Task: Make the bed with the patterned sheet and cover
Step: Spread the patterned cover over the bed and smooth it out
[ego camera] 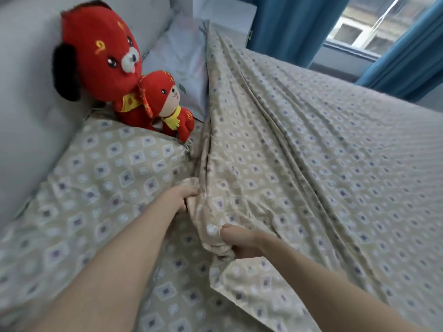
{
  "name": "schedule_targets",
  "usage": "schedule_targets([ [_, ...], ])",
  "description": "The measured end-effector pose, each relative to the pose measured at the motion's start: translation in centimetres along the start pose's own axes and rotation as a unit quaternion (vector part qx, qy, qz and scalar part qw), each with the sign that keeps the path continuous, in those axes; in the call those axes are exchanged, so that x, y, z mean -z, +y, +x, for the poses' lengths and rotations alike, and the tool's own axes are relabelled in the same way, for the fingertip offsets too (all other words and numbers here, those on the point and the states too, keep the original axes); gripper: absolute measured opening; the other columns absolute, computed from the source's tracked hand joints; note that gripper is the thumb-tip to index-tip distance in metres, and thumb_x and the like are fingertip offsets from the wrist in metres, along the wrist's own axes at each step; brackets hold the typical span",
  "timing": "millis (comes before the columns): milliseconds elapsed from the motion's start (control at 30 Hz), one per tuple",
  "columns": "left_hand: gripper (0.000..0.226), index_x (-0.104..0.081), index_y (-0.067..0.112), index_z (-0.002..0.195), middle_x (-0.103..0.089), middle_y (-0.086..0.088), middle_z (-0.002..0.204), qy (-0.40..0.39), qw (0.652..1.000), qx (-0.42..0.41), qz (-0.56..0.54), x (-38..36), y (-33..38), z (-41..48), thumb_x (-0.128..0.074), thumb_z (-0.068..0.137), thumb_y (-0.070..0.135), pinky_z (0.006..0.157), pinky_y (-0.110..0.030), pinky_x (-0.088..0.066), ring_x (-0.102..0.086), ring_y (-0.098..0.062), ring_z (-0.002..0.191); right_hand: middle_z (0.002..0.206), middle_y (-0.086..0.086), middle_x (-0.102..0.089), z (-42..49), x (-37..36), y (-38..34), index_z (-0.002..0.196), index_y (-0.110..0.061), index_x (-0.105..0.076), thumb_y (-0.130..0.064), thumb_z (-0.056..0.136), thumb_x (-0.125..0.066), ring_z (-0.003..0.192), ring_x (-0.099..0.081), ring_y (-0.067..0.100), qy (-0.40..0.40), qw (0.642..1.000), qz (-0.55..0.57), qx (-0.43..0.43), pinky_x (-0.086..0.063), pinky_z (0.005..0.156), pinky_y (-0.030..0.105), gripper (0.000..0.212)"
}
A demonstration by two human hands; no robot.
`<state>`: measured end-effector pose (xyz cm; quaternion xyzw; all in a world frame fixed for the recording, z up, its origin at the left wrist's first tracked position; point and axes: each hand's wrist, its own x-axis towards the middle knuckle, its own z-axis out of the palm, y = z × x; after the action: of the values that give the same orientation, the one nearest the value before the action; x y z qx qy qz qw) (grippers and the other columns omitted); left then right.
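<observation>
Step in hand, we judge: drawing cover's top edge up bed.
- Left hand (183, 195): fingers curled into bunched edge of cover (311, 164).
- Right hand (242, 244), at 4 o'clock from left: gripping same bunch.
- Cover spread centre to 3 o'clock, long folds running toward 12. Sheet (182, 291) exposed at 6.
- Next move calls for even two-handed pull, then smoothing folds.

Around:
- Headboard (24, 97) at 9.
- Pillow (107, 168) at 8.
- Two red plush dogs (100, 56) at 11.
- Curtain (287, 25) at 1.

Dogs and pillow lie in cover's path, we judge.
</observation>
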<state>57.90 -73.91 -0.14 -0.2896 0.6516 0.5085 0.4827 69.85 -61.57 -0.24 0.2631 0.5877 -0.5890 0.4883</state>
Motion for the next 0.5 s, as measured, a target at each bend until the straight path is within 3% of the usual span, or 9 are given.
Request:
schedule_targets([
  [33,0.030,-0.052,0.001,0.073,-0.056,-0.009,0.038,0.010,1.000,-0.017,-0.008,0.2,-0.3,-1.1,-0.042,0.101,0.008,0.045,-0.030,-0.048,-0.057,-0.018,0.036,0.094,0.012,-0.053,-0.7,-0.2,-0.3,0.112,-0.004,-0.046,0.000,0.083,-0.027,0.071,-0.052,0.016,-0.005,1.000,-0.007,0.001,-0.051,0.074,0.032,0.034],
  [67,0.039,-0.049,0.003,0.065,-0.050,-0.007,0.030,0.018,0.998,-0.043,-0.045,0.5,-0.5,-2.0,-0.037,0.102,0.006,0.039,-0.028,-0.045,-0.053,-0.018,0.032,0.086,0.009,-0.055,-1.3,-0.4,-0.5,0.107,-0.004,-0.047,0.000,0.084,-0.027,0.065,-0.052,0.015,-0.005,1.000,-0.006,0.003,-0.051,0.071,0.031,0.031],
  [133,0.051,-0.047,0.002,0.054,-0.045,-0.008,0.028,0.036,0.989,-0.079,-0.122,1.6,-0.9,-4.2,-0.030,0.101,0.002,0.043,-0.024,-0.044,-0.048,-0.014,0.026,0.067,0.001,-0.059,-2.8,-1.0,-0.8,0.092,-0.008,-0.051,-0.002,0.091,-0.025,0.055,-0.055,0.011,0.005,1.000,0.002,-0.002,-0.051,0.061,0.028,0.026],
  [167,0.048,-0.043,0.002,0.055,-0.046,-0.009,0.032,0.045,0.981,-0.090,-0.164,2.3,-1.2,-5.7,-0.026,0.101,0.000,0.042,-0.021,-0.043,-0.043,-0.011,0.021,0.066,-0.001,-0.061,-3.4,-1.4,-0.8,0.093,-0.009,-0.053,-0.007,0.094,-0.026,0.056,-0.058,0.011,0.015,1.000,-0.006,-0.002,-0.052,0.060,0.028,0.028],
  [233,0.040,-0.040,0.004,0.065,-0.050,-0.011,0.036,0.074,0.960,-0.110,-0.246,4.4,-2.1,-7.4,-0.022,0.099,-0.001,0.032,-0.016,-0.038,-0.041,-0.009,0.018,0.085,0.001,-0.063,-4.1,-2.1,-1.0,0.112,-0.009,-0.056,-0.027,0.097,-0.029,0.070,-0.060,0.015,0.026,0.997,-0.066,-0.002,-0.052,0.063,0.030,0.035],
  [300,0.038,-0.047,0.007,0.071,-0.058,-0.010,0.048,0.110,0.938,-0.118,-0.307,6.6,-2.9,-9.1,-0.020,0.098,0.003,0.039,-0.015,-0.043,-0.052,-0.011,0.029,0.115,0.002,-0.055,-4.7,-3.4,-1.3,0.137,-0.010,-0.040,-0.056,0.093,-0.029,0.088,-0.060,0.020,0.059,0.987,-0.146,0.013,-0.053,0.061,0.028,0.064],
  [367,0.038,-0.058,0.006,0.081,-0.066,-0.014,0.083,0.118,0.922,-0.109,-0.352,8.8,-3.6,-10.7,-0.026,0.097,0.016,0.067,-0.029,-0.051,-0.065,-0.020,0.062,0.131,0.003,-0.045,-5.9,-5.2,-2.0,0.147,-0.015,-0.024,-0.077,0.085,-0.024,0.098,-0.060,0.020,0.077,0.978,-0.193,0.033,-0.053,0.056,0.027,0.087],
  [433,0.032,-0.065,0.011,0.091,-0.067,-0.014,0.107,0.111,0.922,-0.104,-0.355,10.8,-4.3,-12.8,-0.040,0.091,0.032,0.079,-0.037,-0.053,-0.064,-0.027,0.090,0.127,0.003,-0.046,-7.1,-7.1,-2.6,0.145,-0.015,-0.027,-0.085,0.075,-0.032,0.096,-0.062,0.020,0.059,0.970,-0.229,0.051,-0.056,0.058,0.031,0.100],
  [500,0.024,-0.066,0.012,0.093,-0.069,-0.011,0.100,0.090,0.944,-0.124,-0.293,11.7,-5.1,-15.6,-0.055,0.089,0.033,0.075,-0.036,-0.053,-0.064,-0.027,0.085,0.117,0.005,-0.053,-7.8,-8.7,-2.7,0.139,-0.015,-0.035,-0.073,0.072,-0.059,0.084,-0.066,0.018,0.031,0.954,-0.294,0.059,-0.056,0.057,0.030,0.092],
])
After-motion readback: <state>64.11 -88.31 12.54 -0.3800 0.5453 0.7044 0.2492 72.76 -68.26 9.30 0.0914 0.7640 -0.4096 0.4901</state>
